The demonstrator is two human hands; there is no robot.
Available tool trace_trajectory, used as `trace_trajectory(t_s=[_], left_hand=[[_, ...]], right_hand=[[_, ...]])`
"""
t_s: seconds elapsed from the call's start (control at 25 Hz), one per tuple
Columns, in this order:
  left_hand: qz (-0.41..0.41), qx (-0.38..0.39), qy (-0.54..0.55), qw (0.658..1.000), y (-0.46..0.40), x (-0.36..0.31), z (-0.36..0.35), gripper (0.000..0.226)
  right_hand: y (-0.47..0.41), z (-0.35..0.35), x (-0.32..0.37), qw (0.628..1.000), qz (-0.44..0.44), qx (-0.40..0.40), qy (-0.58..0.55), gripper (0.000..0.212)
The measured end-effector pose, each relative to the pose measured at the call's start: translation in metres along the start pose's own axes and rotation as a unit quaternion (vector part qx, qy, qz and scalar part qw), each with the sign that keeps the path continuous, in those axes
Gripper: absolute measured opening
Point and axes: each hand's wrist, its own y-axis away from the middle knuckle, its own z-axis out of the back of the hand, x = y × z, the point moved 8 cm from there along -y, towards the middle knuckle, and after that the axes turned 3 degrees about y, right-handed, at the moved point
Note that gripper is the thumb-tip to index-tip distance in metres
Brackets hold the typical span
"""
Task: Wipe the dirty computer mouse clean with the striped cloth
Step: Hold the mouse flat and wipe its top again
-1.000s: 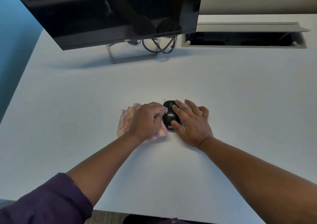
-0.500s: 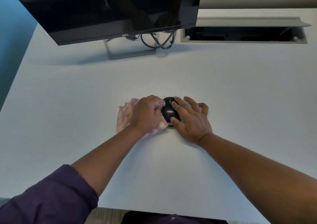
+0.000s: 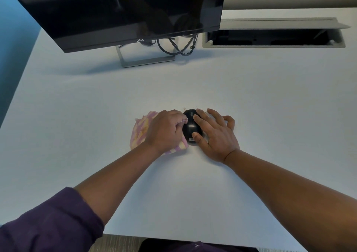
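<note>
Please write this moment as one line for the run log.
step: wiping | left hand: holds cloth against mouse | right hand: steadies mouse | crumbs: on desk

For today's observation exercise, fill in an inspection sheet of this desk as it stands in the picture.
Surface: white desk, small brown crumbs beyond the mouse.
Job's things: black mouse flat on desk; striped cloth bunched against its left side.
Clutter: nothing seen.
Grips: left hand grips the cloth; right hand steadies the mouse, thumb and fingers touching it.
Cables: black loops behind the monitor stand.
Surroundings: dark monitor; open cable hatch.
</note>
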Motion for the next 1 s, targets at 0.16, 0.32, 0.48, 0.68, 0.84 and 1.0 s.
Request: trace_trajectory(t_s=[0.16, 0.32, 0.48, 0.68, 0.84, 1.0], left_hand=[[0.022, -0.005, -0.012, 1.0, -0.006, -0.001, 0.0, 0.019], [0.018, 0.008, -0.02, 1.0, -0.006, -0.002, 0.001, 0.019], [0.052, 0.008, -0.023, 0.998, -0.012, 0.002, -0.002, 0.018], [0.057, 0.011, -0.025, 0.998, -0.011, 0.002, -0.001, 0.019], [0.061, 0.014, -0.025, 0.998, -0.006, -0.001, -0.001, 0.018], [0.041, 0.039, -0.023, 0.998, 0.011, -0.012, 0.002, 0.017]], right_hand=[[0.0, 0.001, -0.001, 1.0, -0.003, -0.001, -0.002, 0.054], [-0.001, 0.001, 0.0, 1.0, -0.002, 0.002, 0.003, 0.055], [0.0, 0.0, -0.001, 1.0, -0.002, 0.004, 0.002, 0.055], [0.0, 0.001, 0.0, 1.0, -0.001, 0.005, 0.003, 0.055], [0.0, 0.0, 0.0, 1.0, -0.003, 0.008, 0.002, 0.057], [0.0, 0.0, 0.0, 1.0, -0.004, 0.009, 0.003, 0.058]])
